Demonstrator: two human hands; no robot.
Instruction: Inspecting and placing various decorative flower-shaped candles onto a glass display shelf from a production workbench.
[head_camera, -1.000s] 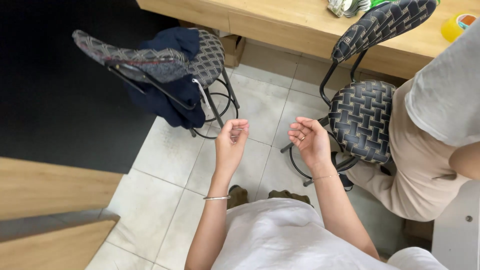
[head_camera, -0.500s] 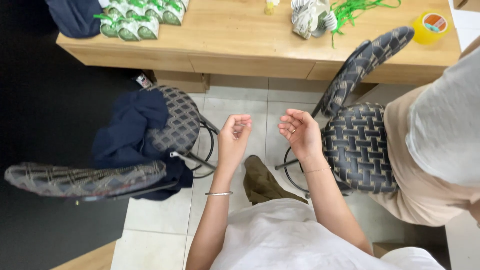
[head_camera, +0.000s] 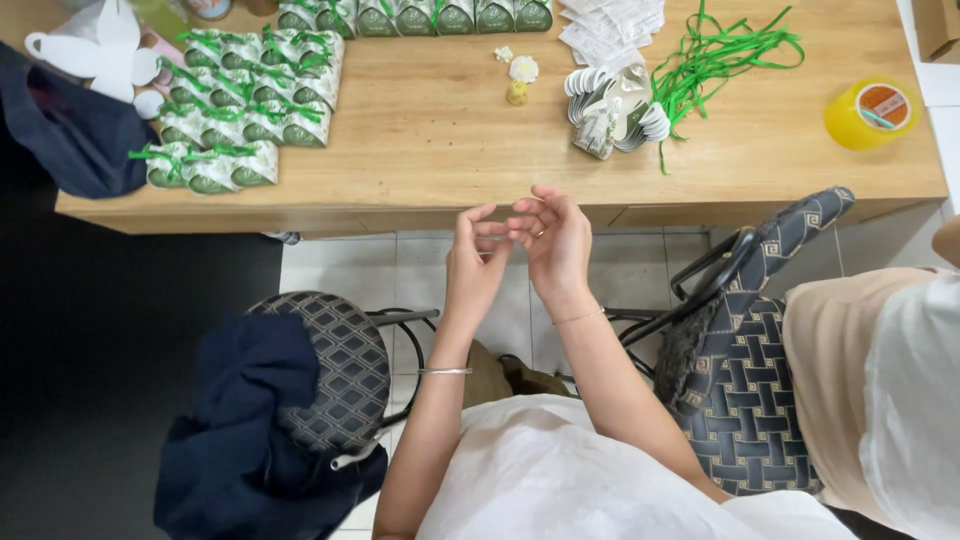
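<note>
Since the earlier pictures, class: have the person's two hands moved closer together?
Yes. The left hand and right hand have closed in until their fingertips meet, now just below the wooden table edge, where a gap separated them.

From my remote seat, the table (head_camera: 440, 130) reads as pale wood with a smooth, matt finish. Along its left edge the small boxes (head_camera: 240, 110) look like printed paper, faintly glossy, tied with satiny green ribbon (head_camera: 715, 55). At the right corner sits a shiny yellow plastic tape roll (head_camera: 868, 113). My left hand (head_camera: 477, 262) wears a polished metal bangle (head_camera: 444, 371) (thin, bright). The chair seat (head_camera: 345, 365) is coarse woven cloth; the floor tiles (head_camera: 400, 275) are smooth.
</note>
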